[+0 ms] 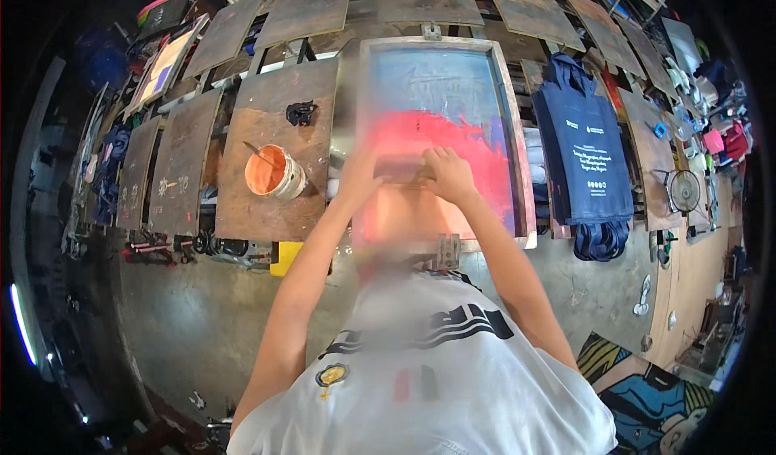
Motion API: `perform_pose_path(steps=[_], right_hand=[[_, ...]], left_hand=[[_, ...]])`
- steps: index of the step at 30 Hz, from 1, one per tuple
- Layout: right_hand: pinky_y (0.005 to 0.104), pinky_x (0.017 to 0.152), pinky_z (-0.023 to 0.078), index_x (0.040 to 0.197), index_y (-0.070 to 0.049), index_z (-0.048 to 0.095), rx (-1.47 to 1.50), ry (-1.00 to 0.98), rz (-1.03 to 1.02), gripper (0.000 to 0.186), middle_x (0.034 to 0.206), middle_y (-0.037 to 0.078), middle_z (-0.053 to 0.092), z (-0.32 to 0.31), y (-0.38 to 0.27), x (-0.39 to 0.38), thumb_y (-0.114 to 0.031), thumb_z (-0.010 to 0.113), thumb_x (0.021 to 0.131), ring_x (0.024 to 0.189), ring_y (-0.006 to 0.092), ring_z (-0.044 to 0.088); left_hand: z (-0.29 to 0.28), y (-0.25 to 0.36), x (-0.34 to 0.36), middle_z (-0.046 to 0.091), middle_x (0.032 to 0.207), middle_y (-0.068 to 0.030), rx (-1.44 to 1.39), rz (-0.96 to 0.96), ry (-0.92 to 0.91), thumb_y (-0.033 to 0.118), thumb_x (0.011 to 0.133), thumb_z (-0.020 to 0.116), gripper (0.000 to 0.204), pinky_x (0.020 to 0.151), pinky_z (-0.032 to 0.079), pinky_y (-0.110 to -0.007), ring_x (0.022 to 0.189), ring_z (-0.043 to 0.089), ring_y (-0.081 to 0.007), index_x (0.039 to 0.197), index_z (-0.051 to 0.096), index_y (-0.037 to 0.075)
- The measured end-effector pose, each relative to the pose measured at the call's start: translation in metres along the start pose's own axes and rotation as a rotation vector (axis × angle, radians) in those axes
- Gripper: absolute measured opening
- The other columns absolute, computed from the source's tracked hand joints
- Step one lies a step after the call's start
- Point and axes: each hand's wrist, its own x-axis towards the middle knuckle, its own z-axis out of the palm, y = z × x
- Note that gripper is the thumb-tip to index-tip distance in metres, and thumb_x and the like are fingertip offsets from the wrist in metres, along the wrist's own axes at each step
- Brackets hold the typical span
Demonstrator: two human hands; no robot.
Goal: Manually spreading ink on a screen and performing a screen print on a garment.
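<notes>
A wooden-framed printing screen (506,107) lies on the bench in front of me, its mesh bluish at the far end. Bright pink ink (465,141) covers its middle, and the near part looks paler and orange. Across the screen, both my hands grip a squeegee (402,170). My left hand (361,182) closes on its left end, partly smeared by a hazy vertical band. Closed over the right end is my right hand (449,174), its fingers curled on the far side. The squeegee's lower edge is hidden.
On a board to the left stands a white bucket of orange ink (276,172) with a stick in it, near a crumpled black rag (301,114). A navy tote bag (584,144) lies right of the screen. More brown boards (309,6) line the far side.
</notes>
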Motion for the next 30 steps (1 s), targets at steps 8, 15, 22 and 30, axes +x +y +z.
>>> perform_pose_path(steps=[8,15,22,30], right_hand=[[0.0436,0.067,0.057,0.107,-0.009,0.053,-0.11,0.235,0.639,0.041,0.1,0.011,0.06,-0.001,-0.036,-0.053,-0.026,0.076,0.077,0.095,0.0328,0.063],[0.0427,0.067,0.058,0.104,-0.008,0.054,-0.142,0.278,0.777,0.037,0.099,0.012,0.061,0.002,-0.031,-0.052,-0.025,0.075,0.078,0.093,0.0328,0.065],[0.0471,0.08,0.056,0.111,-0.009,0.055,-0.093,-0.016,0.507,0.051,0.111,0.012,0.061,-0.003,0.004,0.001,-0.032,0.08,0.073,0.108,0.0328,0.059],[0.0505,0.085,0.055,0.112,-0.013,0.06,-0.116,-0.211,-0.064,0.048,0.111,0.008,0.063,0.025,0.002,0.079,-0.034,0.077,0.073,0.109,0.0311,0.06]], left_hand=[[0.039,0.022,0.092,0.058,0.116,-0.0071,-0.104,0.443,-0.336,0.021,0.067,0.086,0.058,0.096,0.043,-0.044,0.113,0.053,-0.0307,0.116,0.058,0.01],[0.042,0.034,0.116,0.059,0.117,-0.0051,-0.104,0.528,-0.442,0.024,0.067,0.087,0.061,0.095,0.043,-0.043,0.114,0.054,-0.0282,0.118,0.056,0.013],[0.017,0.009,0.059,0.059,0.118,-0.0061,0.046,0.213,-0.19,0.032,0.069,0.085,0.062,0.096,0.041,-0.046,0.114,0.054,-0.0288,0.119,0.055,0.011],[-0.001,0.009,-0.044,0.059,0.112,-0.0107,0.052,-0.333,0.011,0.034,0.071,0.084,0.063,0.09,0.042,-0.047,0.109,0.054,-0.0321,0.12,0.054,0.007]])
